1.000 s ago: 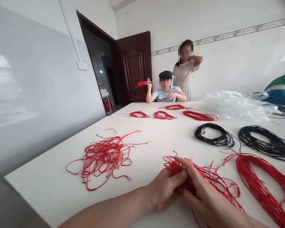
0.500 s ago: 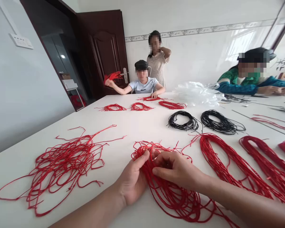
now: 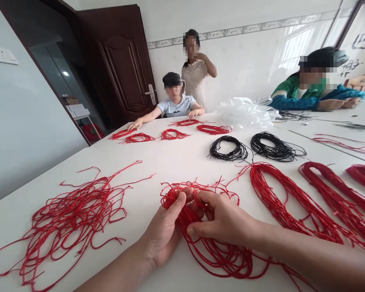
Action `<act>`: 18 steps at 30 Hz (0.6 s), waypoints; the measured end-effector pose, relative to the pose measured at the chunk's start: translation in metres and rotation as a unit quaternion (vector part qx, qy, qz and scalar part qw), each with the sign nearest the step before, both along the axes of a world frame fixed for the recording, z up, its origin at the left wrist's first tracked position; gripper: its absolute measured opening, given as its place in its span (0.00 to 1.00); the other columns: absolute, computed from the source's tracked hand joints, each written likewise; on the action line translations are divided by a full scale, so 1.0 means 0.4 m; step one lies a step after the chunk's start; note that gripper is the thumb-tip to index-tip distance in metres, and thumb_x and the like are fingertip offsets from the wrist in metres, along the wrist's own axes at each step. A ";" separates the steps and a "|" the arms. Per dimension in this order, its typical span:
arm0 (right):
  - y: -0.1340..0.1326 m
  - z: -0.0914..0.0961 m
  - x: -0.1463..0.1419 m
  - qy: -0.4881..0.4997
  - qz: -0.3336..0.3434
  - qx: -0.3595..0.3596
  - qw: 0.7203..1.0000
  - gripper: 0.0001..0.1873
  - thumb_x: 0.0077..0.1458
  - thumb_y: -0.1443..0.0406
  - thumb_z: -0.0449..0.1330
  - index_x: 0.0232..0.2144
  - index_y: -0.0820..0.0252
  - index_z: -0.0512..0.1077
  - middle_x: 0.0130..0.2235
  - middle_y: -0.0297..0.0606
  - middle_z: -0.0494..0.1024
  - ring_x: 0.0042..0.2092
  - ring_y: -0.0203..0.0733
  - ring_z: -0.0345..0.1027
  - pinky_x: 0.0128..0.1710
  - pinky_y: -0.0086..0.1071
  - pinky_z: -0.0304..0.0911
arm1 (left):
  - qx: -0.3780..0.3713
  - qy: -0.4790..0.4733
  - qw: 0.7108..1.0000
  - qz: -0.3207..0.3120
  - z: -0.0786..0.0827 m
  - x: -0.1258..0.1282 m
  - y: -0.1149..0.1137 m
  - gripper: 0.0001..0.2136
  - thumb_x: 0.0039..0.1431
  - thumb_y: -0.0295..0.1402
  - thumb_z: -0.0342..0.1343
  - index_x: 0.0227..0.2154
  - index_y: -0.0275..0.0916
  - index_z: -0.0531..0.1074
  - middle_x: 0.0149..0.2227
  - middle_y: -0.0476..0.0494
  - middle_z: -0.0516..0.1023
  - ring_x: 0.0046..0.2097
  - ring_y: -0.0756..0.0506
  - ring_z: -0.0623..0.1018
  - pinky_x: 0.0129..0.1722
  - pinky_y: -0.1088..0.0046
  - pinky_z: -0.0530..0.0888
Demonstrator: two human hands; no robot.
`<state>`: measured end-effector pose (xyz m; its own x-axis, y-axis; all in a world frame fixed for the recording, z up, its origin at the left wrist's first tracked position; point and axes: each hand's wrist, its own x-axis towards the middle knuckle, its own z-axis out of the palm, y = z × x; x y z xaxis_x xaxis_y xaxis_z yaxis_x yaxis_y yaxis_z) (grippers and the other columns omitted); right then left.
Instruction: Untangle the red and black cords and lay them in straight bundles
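Observation:
A looped bundle of red cords (image 3: 222, 255) lies under and between my hands at the front of the table. My left hand (image 3: 167, 223) is closed round the upper end of this bundle, thumb on top. My right hand (image 3: 219, 217) curls at the bundle's right side, its fingers on some of the red strands; its fingertips are partly hidden among them. To the left spreads a loose tangle of red cords (image 3: 76, 215). Close on the right lies a long red cord hank (image 3: 270, 198).
More red hanks (image 3: 325, 178) lie at the right. Beyond my hands are two black cord coils (image 3: 228, 149) and clear plastic bags (image 3: 246, 111). A seated person (image 3: 176, 103) touches small red bundles at the far side; another person stands behind, and a third (image 3: 316, 85) sits at right.
The far seated person's raised hand has come down to the table with its red bundle. My right hand's fingers have shifted slightly on the strands. The view has turned a little.

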<state>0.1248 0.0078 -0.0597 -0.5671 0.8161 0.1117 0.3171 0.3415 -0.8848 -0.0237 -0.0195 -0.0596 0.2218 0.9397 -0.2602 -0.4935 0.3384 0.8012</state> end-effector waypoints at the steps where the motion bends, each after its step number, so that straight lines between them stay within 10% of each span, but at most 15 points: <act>1: -0.003 -0.001 -0.002 -0.010 -0.011 0.028 0.999 0.15 0.38 0.60 0.62 0.23 0.59 0.59 0.22 0.26 0.61 0.23 0.28 0.50 0.20 0.24 0.48 | 0.005 0.001 1.000 0.002 0.000 0.002 -0.001 0.10 0.52 0.38 0.51 0.36 0.41 0.70 0.36 0.46 0.74 0.40 0.48 0.72 0.43 0.70 0.66; 9: -0.021 -0.024 -0.020 -0.056 -0.052 0.105 0.992 0.11 0.42 0.64 0.58 0.21 0.59 0.57 0.21 0.28 0.63 0.22 0.30 0.53 0.19 0.24 0.47 | 0.044 0.020 0.999 -0.019 -0.004 0.010 -0.013 0.11 0.52 0.35 0.51 0.38 0.38 0.71 0.36 0.44 0.75 0.42 0.47 0.72 0.46 0.69 0.65; 18: -0.002 -0.006 -0.003 0.036 -0.001 0.005 0.999 0.09 0.53 0.65 0.48 0.25 0.62 0.65 0.24 0.32 0.66 0.26 0.32 0.56 0.25 0.26 0.54 | 0.063 0.044 0.997 -0.008 -0.006 0.005 -0.009 0.12 0.51 0.31 0.53 0.40 0.38 0.70 0.39 0.42 0.74 0.44 0.45 0.71 0.44 0.69 0.66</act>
